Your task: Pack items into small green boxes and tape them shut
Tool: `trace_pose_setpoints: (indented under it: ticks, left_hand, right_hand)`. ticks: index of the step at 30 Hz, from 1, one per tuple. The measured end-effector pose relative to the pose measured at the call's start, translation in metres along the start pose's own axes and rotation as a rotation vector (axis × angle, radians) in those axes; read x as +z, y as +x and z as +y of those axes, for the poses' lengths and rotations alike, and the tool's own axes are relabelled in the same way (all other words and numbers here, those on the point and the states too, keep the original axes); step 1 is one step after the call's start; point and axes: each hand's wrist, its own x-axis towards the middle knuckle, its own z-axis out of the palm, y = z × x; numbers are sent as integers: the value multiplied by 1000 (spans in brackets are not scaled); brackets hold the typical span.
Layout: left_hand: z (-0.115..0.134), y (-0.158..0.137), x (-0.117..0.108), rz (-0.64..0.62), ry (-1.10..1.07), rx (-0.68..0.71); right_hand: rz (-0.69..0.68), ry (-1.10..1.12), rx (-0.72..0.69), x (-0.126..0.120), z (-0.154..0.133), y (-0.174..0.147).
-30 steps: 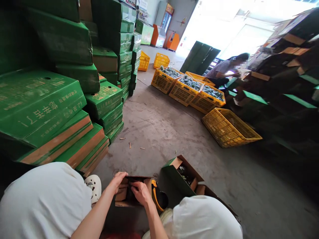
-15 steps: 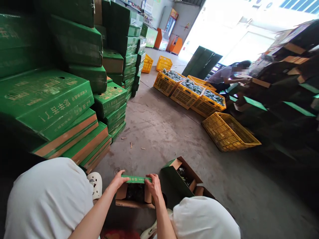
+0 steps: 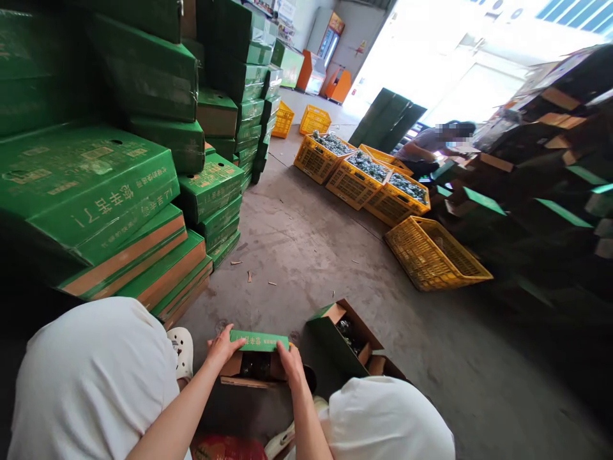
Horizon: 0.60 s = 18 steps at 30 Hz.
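A green cardboard box [image 3: 259,341] stands on the floor between my knees, its brown inner flaps spread apart. Dark, shiny items [image 3: 255,366] show inside it, too dim to name. My left hand [image 3: 223,349] is closed on the box's far left corner, thumb over the green panel. At the far right corner my right hand [image 3: 290,361] grips the same panel, fingers partly hidden behind it. To the right lies a second open green box [image 3: 327,337], holding dark, glinting things in clear wrapping.
Stacked green boxes [image 3: 90,185] rise close on my left. Yellow crates [image 3: 352,185] of wrapped goods stand ahead, with another yellow crate [image 3: 416,262] nearer. A co-worker [image 3: 421,144] crouches beside dark stacked boxes [image 3: 541,191] at the right. A red bag [image 3: 230,447] lies below my hands.
The box between my hands has tipped, so more of its green printed panel shows and its opening looks narrower. Both hands have kept their hold. My view has shifted slightly.
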Motion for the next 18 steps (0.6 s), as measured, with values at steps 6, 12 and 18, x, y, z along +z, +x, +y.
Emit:
trace_pose_setpoints:
  ticks: [6,12,18]
  left_hand:
    - [-10,3,12,-18,-71,53]
    - [-7,2,6,-29,-85,33]
    - [-6,2,2,-43,-102,27]
  right_hand:
    - [-339,-749,-362,4,-1,-29]
    - [-382,-831,-591,21,7,-12]
    - [-324,-771,-696,18,-12,19]
